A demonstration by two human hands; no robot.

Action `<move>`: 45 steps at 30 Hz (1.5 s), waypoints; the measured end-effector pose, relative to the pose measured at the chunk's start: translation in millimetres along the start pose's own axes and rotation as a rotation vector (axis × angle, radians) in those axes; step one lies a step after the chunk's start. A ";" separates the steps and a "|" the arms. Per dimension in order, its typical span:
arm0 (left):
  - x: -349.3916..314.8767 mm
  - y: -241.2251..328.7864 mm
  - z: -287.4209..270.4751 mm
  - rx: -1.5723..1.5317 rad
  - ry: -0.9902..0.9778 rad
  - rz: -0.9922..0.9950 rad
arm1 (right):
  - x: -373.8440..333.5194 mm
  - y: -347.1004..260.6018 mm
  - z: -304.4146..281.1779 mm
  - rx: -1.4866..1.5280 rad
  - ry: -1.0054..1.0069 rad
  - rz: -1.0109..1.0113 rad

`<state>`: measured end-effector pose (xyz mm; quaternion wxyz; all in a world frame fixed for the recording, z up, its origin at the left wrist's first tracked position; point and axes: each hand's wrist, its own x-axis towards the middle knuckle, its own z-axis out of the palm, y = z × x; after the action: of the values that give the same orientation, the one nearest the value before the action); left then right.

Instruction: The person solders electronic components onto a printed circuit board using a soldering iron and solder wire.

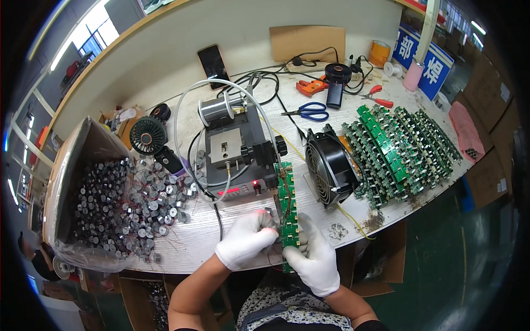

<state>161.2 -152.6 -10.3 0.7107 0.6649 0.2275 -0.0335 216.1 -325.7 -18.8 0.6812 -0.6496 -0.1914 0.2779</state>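
Circuit board strip (287, 220): between the 2 gloved hands, far end beside the grey machine (226, 146).
Right hand (316, 259): pinching the strip's near part, thumb on top.
Left hand (249, 238): curled at its left edge; fingertips unclear, so I cannot tell whether they pinch anything.
Risk: a slack right-hand grip could let the strip skew, likely straining attached wiring.
Lined box (62, 185): on the tabletop (193, 245), heaped with small round motors (105, 193), more lying outside.
Carton (132, 302) below: small parts (159, 304), too dark to identify.
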 end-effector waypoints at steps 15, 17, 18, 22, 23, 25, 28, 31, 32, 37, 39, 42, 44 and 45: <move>-21.3 -17.3 14.0 -0.184 -0.002 -0.068 | -6.9 8.3 -11.3 0.052 -0.046 0.104; -22.3 -20.1 13.2 -0.062 0.013 -0.021 | -8.1 4.6 -13.4 0.018 -0.009 0.098; -25.9 -21.2 9.6 0.042 0.055 0.044 | -8.9 6.1 -16.0 -0.014 -0.004 0.093; -36.2 -12.9 -23.3 0.176 0.275 0.120 | -7.8 -2.3 -16.3 -0.103 -0.030 0.128; -37.6 -20.2 -35.0 0.301 0.427 0.329 | -7.9 -3.0 -15.2 -0.112 -0.039 0.135; -35.4 -15.2 -57.3 0.777 0.697 0.359 | -8.7 0.4 -16.1 -0.100 -0.036 0.119; -29.0 -12.8 -84.9 1.222 0.948 0.440 | -6.1 -1.1 -12.4 -0.103 -0.013 0.086; -14.6 -6.7 -113.1 1.300 1.074 0.634 | -5.6 11.2 -11.5 -0.094 0.010 0.043; -10.1 -2.2 -121.5 1.336 1.040 0.655 | -5.5 16.2 -12.6 -0.067 0.024 0.019; 27.3 6.7 -151.1 1.083 0.907 0.663 | -6.9 11.7 -11.7 -0.145 0.017 0.020; 42.0 14.7 -155.6 1.060 0.860 0.535 | -7.3 10.7 -11.0 -0.144 0.018 0.033; 65.0 2.9 -170.9 1.077 0.777 0.503 | -7.9 11.2 -10.4 -0.154 0.020 0.018; 68.9 2.8 -168.8 1.192 0.661 0.310 | -7.7 9.4 -10.5 -0.238 0.026 0.016; 67.8 3.5 -164.3 1.189 0.657 0.309 | -7.0 10.3 -10.8 -0.241 0.028 0.019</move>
<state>177.2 22.9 -34.1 0.1170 0.9416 0.2767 0.1521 216.0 -338.5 -29.3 0.5980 -0.7326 -0.2077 0.2502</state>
